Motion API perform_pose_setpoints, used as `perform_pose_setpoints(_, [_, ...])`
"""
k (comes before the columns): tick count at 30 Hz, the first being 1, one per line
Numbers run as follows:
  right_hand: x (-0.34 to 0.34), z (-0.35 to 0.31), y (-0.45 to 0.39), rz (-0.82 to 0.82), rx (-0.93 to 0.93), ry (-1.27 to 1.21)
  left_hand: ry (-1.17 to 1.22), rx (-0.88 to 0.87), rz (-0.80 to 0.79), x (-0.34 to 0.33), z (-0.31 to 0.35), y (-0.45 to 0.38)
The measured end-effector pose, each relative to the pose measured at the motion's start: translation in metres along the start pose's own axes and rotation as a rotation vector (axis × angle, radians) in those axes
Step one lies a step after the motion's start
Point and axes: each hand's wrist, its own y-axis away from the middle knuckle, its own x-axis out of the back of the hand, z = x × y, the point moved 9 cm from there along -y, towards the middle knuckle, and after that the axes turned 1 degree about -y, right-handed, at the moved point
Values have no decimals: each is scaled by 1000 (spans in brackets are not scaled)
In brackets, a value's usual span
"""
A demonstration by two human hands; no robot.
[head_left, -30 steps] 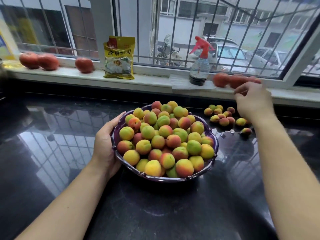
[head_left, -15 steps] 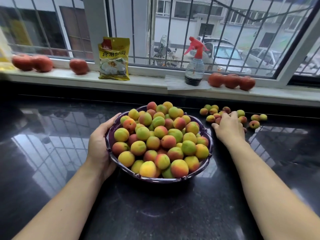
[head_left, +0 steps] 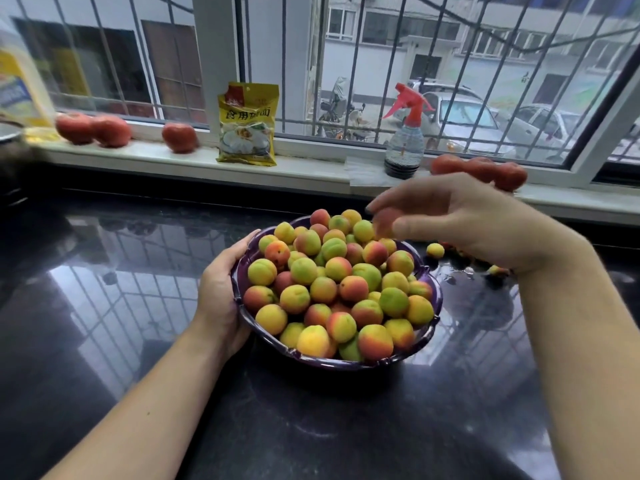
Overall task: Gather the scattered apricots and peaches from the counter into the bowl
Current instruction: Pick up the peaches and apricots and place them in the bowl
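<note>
A purple bowl point(head_left: 420, 351) heaped with yellow, green and red apricots sits mid-counter. My left hand point(head_left: 218, 292) grips the bowl's left rim. My right hand point(head_left: 464, 220) hovers above the bowl's far right edge and pinches a reddish apricot point(head_left: 384, 218) between thumb and fingers. A loose yellow apricot point(head_left: 435, 251) lies on the black counter right of the bowl, with a few more point(head_left: 497, 270) mostly hidden behind my right wrist. Large red peaches point(head_left: 509, 175) rest on the windowsill behind my right hand, and others point(head_left: 110, 130) on the sill at the left.
On the white sill stand a yellow food packet point(head_left: 248, 124) and a red-topped spray bottle point(head_left: 405, 147) on a paper towel. A yellow bottle point(head_left: 20, 88) and a dark pot edge point(head_left: 10, 147) sit at far left. The glossy black counter point(head_left: 104, 306) reflects the barred window.
My right hand rose from the loose apricots on the counter and moved left over the bowl, now holding one apricot. My left hand stayed on the rim.
</note>
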Motion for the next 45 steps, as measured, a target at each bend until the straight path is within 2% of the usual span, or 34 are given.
perform_pose_setpoints(3, [-48, -26, -1, -228, 74, 275, 4, 4, 0, 2, -1, -1])
perform_pose_setpoints(5, [-65, -26, -4, -265, 98, 481, 10, 5, -2, 2, -1, -2])
perform_pose_setpoints(7, [-73, -30, -6, -244, 110, 584, 5, 5, 0, 2, -1, -1])
perform_pose_setpoints(13, [-89, -25, -9, -268, 133, 752, -4, -8, -6, 1, 0, -2])
perform_pose_setpoints(19, [-94, -25, -9, -279, 127, 793, 6, -23, -7, 2, 0, -2])
perform_pose_setpoints(21, [-84, -31, -4, -276, 109, 736, 8, -22, -13, 0, -1, -2])
perform_pose_setpoints(23, [-52, -39, -2, -134, 90, 539, 12, -18, -20, 0, -1, -2])
perform_pose_setpoints(26, [33, -7, -5, 369, 22, 390, 3, -23, -26, -1, -1, -2])
perform_pose_setpoints(28, [80, 58, 1, 722, -165, 355, 2, -28, -29, -3, -1, -1])
perform_pose_setpoints(29, [93, 94, 7, 837, -283, 337, 3, -28, -29, -3, -1, -2])
perform_pose_setpoints(31, [97, 153, 17, 941, -480, 368, 4, -26, -16, 1, -1, -4])
perform_pose_setpoints(34, [74, 197, 18, 865, -570, 488, 2, -19, -17, 6, -2, -8])
perform_pose_setpoints(37, [38, 218, -3, 589, -528, 608, -3, -12, -15, 7, -3, -9])
perform_pose_setpoints(39, [29, 225, -12, 464, -542, 680, -14, -16, -17, 6, -3, -8])
perform_pose_setpoints(41, [28, 228, -15, 428, -556, 716, -18, -20, -10, 8, -4, -9])
perform_pose_setpoints(45, [32, 223, -12, 508, -533, 718, -9, -14, -5, 7, -4, -9])
